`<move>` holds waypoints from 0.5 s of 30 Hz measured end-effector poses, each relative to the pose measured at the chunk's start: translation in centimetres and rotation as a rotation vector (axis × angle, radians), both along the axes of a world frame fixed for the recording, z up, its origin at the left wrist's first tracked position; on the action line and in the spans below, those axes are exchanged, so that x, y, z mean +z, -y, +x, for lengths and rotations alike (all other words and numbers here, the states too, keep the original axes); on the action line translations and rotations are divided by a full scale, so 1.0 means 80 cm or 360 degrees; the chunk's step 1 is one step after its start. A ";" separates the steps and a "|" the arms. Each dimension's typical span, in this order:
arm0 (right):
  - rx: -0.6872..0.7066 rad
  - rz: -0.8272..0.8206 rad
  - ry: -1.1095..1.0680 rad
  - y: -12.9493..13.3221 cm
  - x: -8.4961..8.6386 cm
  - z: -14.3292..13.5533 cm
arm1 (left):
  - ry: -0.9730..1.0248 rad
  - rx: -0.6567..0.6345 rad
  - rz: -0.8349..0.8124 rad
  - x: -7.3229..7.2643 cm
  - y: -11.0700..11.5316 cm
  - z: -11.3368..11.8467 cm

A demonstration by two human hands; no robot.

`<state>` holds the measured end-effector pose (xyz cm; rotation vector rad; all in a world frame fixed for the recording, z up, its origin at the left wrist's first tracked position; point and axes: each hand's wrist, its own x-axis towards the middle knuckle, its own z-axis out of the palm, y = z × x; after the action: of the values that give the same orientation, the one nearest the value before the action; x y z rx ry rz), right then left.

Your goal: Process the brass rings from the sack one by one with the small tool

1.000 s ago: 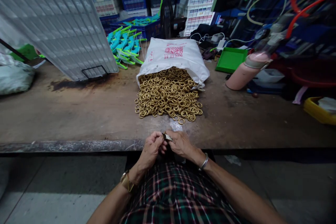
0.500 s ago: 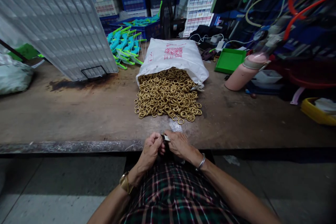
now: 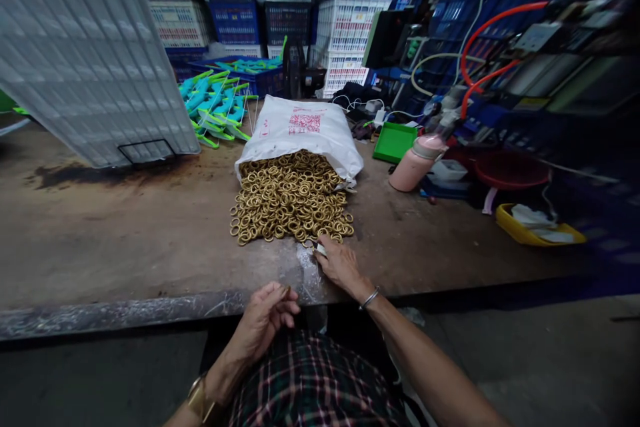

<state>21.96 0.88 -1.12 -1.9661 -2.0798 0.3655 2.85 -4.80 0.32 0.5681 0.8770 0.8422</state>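
Observation:
A heap of brass-coloured rings (image 3: 293, 203) spills from the mouth of a white sack (image 3: 305, 127) onto the table. My right hand (image 3: 343, 270) is at the heap's front edge, its fingertips beside the nearest rings. It is closed on a small pale-and-dark object (image 3: 321, 250), whose kind I cannot make out. Closer to my body, my left hand (image 3: 267, 317) hovers by the table edge with thumb and forefinger pinched together and the other fingers curled. Whatever is in that pinch is too small to name.
A ribbed translucent panel (image 3: 100, 60) stands at the left, with turquoise-and-green plastic pieces (image 3: 215, 107) behind it. To the right are a pink bottle (image 3: 415, 163), a green tray (image 3: 395, 141) and a yellow tray (image 3: 520, 233). Stacked crates (image 3: 350, 20) line the back.
My hands have come apart. The right one has moved forward to the rings with the small object in it, while the left stays near my body. The camera view has turned to the right.

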 end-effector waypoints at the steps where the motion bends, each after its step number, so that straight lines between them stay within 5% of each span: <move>1: 0.0011 -0.0009 0.0007 -0.001 -0.001 0.000 | 0.0019 0.0032 -0.0010 0.000 0.000 0.000; 10: -0.0102 -0.0106 -0.0057 -0.009 -0.005 0.002 | 0.0371 0.0106 -0.0361 -0.003 -0.009 -0.002; 15: 0.0048 -0.0025 -0.0625 0.003 0.001 -0.012 | 0.0272 0.0215 -0.0407 -0.009 -0.015 0.005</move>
<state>20.98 0.61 -1.05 -1.7046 -1.8586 0.7122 3.23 -3.60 -0.37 0.2119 0.8565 0.8706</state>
